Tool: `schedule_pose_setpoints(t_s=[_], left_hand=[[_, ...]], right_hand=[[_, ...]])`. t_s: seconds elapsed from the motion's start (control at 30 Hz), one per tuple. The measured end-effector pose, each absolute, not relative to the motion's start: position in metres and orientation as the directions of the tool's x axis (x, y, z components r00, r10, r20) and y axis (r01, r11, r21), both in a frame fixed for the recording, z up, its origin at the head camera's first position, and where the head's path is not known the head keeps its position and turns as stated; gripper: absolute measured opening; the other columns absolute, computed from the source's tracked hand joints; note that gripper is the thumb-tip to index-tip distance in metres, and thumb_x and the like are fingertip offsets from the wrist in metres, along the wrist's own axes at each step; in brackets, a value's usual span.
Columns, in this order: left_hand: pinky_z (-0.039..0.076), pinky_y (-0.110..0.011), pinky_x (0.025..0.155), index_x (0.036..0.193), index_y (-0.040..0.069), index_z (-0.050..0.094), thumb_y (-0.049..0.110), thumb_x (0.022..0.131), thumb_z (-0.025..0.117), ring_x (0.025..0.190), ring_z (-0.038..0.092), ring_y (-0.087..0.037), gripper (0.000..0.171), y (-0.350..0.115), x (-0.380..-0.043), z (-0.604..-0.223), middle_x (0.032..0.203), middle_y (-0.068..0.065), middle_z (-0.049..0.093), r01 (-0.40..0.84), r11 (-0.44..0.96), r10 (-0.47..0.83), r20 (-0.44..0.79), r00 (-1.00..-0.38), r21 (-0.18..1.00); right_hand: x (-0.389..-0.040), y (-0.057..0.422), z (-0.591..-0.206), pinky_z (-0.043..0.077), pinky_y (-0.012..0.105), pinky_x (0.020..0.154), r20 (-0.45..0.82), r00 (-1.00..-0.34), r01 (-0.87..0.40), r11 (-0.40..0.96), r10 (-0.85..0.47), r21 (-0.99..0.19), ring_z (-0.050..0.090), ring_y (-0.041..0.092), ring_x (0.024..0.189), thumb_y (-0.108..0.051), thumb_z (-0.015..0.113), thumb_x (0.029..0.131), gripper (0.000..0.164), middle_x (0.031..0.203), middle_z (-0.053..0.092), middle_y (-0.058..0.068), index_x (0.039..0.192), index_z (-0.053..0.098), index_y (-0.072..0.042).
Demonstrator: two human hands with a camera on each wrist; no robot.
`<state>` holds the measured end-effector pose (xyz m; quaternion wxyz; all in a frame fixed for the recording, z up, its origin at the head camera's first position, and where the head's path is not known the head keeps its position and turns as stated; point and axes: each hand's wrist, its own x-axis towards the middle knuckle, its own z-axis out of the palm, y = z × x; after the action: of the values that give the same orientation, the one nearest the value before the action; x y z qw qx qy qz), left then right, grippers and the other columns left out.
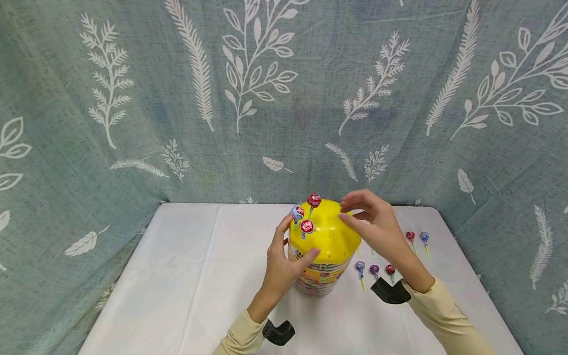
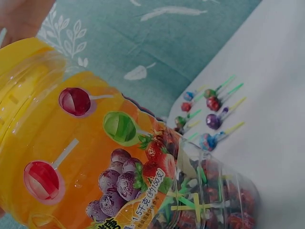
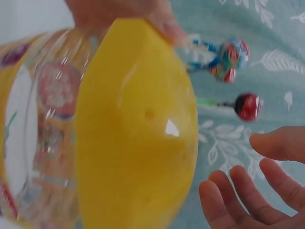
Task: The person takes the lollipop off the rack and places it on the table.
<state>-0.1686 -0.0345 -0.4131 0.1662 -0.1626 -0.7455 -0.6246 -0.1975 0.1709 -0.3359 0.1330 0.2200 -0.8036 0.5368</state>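
Observation:
A clear plastic candy jar (image 2: 119, 152) with a yellow domed lid (image 1: 330, 236) stands on the table, lollipops inside it. Three lollipops stick up out of the lid's left part, among them a red one (image 3: 248, 106) and a blue-wrapped one (image 1: 298, 212). My left hand (image 1: 288, 266) grips the lid's left side, thumb in front and fingers round behind. Beside the lid's upper right, my right hand (image 1: 372, 217) has its fingers apart and slightly bent. Nothing lies between those fingertips in the right wrist view.
To the jar's right lie several loose lollipops, such as a blue one (image 1: 360, 266), a purple one (image 2: 213, 121) and a red one (image 1: 410, 236). My right forearm passes over part of that group. A leaf-patterned curtain (image 1: 284, 98) hangs behind the white table (image 1: 177, 276).

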Motion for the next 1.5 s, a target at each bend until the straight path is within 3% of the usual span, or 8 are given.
schedule_pose_setpoints(t_s=[0.3, 0.47, 0.8, 1.03, 1.23, 1.5], left_hand=[[0.038, -0.054, 0.094, 0.141, 0.010, 0.036, 0.018, 0.078, 0.074, 0.127, 0.041, -0.024, 0.074, -0.034, -0.167, -0.412, 0.138, -0.008, 0.046, 0.439, 0.175, 0.032, 0.440, -0.897, 0.882], [0.038, -0.054, 0.094, 0.141, 0.010, 0.036, 0.016, 0.078, 0.075, 0.128, 0.040, -0.025, 0.075, -0.035, -0.168, -0.412, 0.138, -0.008, 0.047, 0.443, 0.176, 0.028, 0.445, -0.895, 0.879], [0.038, -0.053, 0.095, 0.142, 0.010, 0.035, 0.017, 0.079, 0.075, 0.129, 0.039, -0.024, 0.075, -0.034, -0.168, -0.413, 0.139, -0.007, 0.046, 0.428, 0.188, 0.038, 0.429, -0.903, 0.884], [0.037, -0.053, 0.097, 0.142, 0.011, 0.035, 0.017, 0.080, 0.075, 0.127, 0.041, -0.022, 0.074, -0.034, -0.166, -0.412, 0.139, -0.006, 0.046, 0.412, 0.189, 0.030, 0.414, -0.910, 0.891], [0.038, -0.052, 0.096, 0.142, 0.011, 0.036, 0.017, 0.079, 0.075, 0.128, 0.041, -0.022, 0.074, -0.033, -0.166, -0.413, 0.138, -0.006, 0.046, 0.422, 0.188, 0.032, 0.424, -0.905, 0.887], [0.037, -0.054, 0.095, 0.142, 0.010, 0.036, 0.016, 0.079, 0.074, 0.126, 0.042, -0.023, 0.074, -0.033, -0.167, -0.413, 0.138, -0.007, 0.046, 0.443, 0.185, 0.034, 0.445, -0.895, 0.877]], right_hand=[[-0.202, 0.142, -0.333, 0.052, 0.036, 0.082, 0.443, -0.850, -0.518, 0.298, -0.286, -0.802, 0.062, 0.024, 0.097, 0.001, 0.070, 0.082, 0.037, 0.108, 0.062, 0.010, 0.116, 0.056, -0.006], [-0.207, 0.128, -0.334, 0.052, 0.036, 0.082, 0.436, -0.849, -0.511, 0.254, -0.298, -0.822, 0.062, 0.025, 0.095, 0.004, 0.070, 0.081, 0.040, 0.106, 0.062, 0.011, 0.116, 0.052, -0.005], [-0.197, 0.108, -0.313, 0.052, 0.046, 0.079, 0.479, -0.838, -0.539, 0.259, -0.260, -0.802, 0.063, 0.035, 0.088, 0.016, 0.061, 0.081, 0.030, 0.098, 0.065, 0.023, 0.109, 0.051, 0.008], [-0.197, 0.110, -0.312, 0.054, 0.041, 0.076, 0.530, -0.812, -0.580, 0.239, -0.243, -0.779, 0.063, 0.034, 0.087, 0.016, 0.062, 0.081, 0.031, 0.097, 0.064, 0.022, 0.109, 0.051, 0.009], [-0.208, 0.121, -0.325, 0.054, 0.031, 0.074, 0.575, -0.791, -0.610, 0.208, -0.207, -0.765, 0.064, 0.024, 0.087, 0.010, 0.066, 0.081, 0.034, 0.097, 0.066, 0.014, 0.112, 0.053, 0.001], [-0.205, 0.137, -0.322, 0.055, 0.028, 0.073, 0.593, -0.785, -0.620, 0.219, -0.181, -0.754, 0.064, 0.021, 0.086, 0.009, 0.069, 0.080, 0.039, 0.099, 0.066, 0.011, 0.114, 0.054, -0.001]])
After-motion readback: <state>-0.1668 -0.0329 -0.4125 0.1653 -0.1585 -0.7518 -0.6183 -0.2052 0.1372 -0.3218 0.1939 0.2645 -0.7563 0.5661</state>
